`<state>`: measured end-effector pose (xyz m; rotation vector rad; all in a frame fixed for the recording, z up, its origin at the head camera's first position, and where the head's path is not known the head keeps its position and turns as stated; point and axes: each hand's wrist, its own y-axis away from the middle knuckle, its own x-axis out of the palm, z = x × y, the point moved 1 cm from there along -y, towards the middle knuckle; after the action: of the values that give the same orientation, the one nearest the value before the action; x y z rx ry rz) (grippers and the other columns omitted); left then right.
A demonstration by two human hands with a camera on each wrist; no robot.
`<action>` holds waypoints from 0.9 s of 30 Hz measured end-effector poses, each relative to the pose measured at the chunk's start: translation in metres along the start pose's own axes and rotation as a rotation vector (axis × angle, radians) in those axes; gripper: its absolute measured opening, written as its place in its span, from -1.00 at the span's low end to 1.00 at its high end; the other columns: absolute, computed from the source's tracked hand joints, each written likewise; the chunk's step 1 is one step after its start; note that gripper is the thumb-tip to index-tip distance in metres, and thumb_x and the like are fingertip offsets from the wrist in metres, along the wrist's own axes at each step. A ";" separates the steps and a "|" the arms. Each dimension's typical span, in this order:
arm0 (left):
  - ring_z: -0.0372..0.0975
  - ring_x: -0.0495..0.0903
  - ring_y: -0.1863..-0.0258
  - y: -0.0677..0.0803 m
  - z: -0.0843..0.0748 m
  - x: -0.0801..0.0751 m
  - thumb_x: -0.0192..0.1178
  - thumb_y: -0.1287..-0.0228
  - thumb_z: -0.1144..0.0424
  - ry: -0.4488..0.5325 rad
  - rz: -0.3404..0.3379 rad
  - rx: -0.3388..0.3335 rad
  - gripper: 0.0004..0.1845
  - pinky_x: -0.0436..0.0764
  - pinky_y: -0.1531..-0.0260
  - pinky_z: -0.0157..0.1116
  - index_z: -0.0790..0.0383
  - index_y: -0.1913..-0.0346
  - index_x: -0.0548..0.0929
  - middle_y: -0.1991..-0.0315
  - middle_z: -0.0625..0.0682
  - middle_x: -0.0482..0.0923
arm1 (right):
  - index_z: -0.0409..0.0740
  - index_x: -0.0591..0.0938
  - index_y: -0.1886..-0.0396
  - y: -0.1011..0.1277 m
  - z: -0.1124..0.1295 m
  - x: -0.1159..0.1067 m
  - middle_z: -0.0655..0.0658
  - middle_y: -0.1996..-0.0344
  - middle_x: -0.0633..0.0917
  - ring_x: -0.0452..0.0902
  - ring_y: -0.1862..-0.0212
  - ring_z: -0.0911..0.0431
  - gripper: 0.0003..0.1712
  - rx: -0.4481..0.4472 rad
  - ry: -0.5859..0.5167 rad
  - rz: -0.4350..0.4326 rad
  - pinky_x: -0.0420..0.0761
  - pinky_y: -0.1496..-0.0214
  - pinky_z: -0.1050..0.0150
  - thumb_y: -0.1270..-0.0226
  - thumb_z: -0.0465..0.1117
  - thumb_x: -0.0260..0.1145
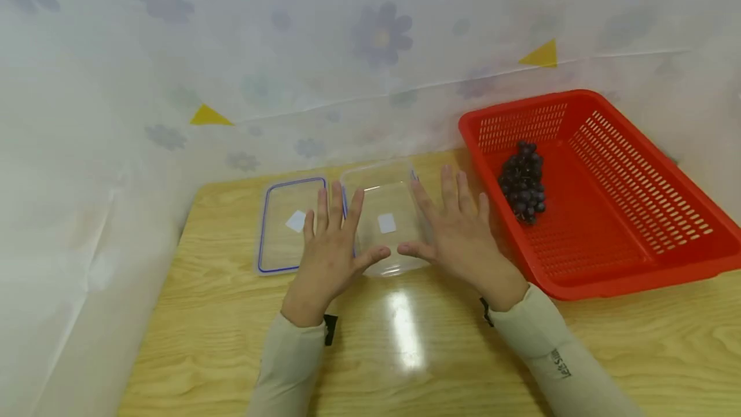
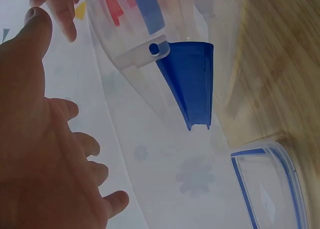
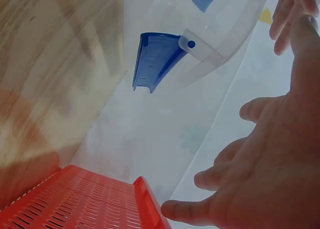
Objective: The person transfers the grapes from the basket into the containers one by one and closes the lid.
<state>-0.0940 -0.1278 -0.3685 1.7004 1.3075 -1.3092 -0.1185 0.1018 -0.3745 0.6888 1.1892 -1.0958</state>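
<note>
A light wooden table point(image 1: 440, 352) carries everything. A red perforated plastic basket point(image 1: 631, 211) is set to the right, a bunch of dark grapes point(image 1: 523, 182) lying inside. The clear rectangular plastic container point(image 1: 384, 201) is flanked by the left hand point(image 1: 330, 253) and right hand point(image 1: 463, 233), fingers spread straight, nothing gripped, apparently to steady it. Its blue-rimmed clear lid point(image 1: 286, 227) is laid alongside, to the left.
</note>
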 end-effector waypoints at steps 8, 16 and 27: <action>0.04 -0.59 -0.53 0.001 0.000 0.003 0.13 -0.34 -0.35 0.046 0.002 -0.001 0.12 -0.19 -0.38 0.33 -0.07 -0.64 -0.37 -0.57 0.12 -0.69 | 0.28 -0.23 -0.67 0.001 -0.002 -0.004 -0.41 -0.57 -0.34 -0.48 -0.54 -0.37 0.33 0.005 -0.028 0.015 -0.21 -0.32 -0.56 -0.13 0.52 0.32; 0.10 -0.51 -0.54 0.002 -0.004 0.002 0.06 -0.34 -0.40 0.058 -0.001 0.005 0.12 -0.13 -0.37 0.34 -0.06 -0.64 -0.39 -0.57 0.17 -0.66 | 0.12 -0.10 -0.68 0.004 -0.001 -0.008 -0.42 -0.56 -0.37 -0.50 -0.54 -0.35 0.30 0.006 -0.027 -0.007 -0.19 -0.33 -0.56 -0.15 0.50 0.33; 0.13 -0.49 -0.53 0.006 0.000 0.004 0.09 -0.36 -0.34 0.076 0.030 0.007 0.13 -0.06 -0.35 0.36 -0.08 -0.61 -0.47 -0.56 0.23 -0.63 | 0.08 -0.06 -0.68 0.005 0.007 -0.012 -0.46 -0.57 -0.25 -0.36 -0.55 -0.38 0.28 -0.011 -0.007 -0.024 -0.09 -0.34 -0.54 -0.17 0.46 0.34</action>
<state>-0.0879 -0.1283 -0.3726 1.7835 1.3161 -1.2448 -0.1113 0.1008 -0.3617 0.6635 1.1997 -1.1096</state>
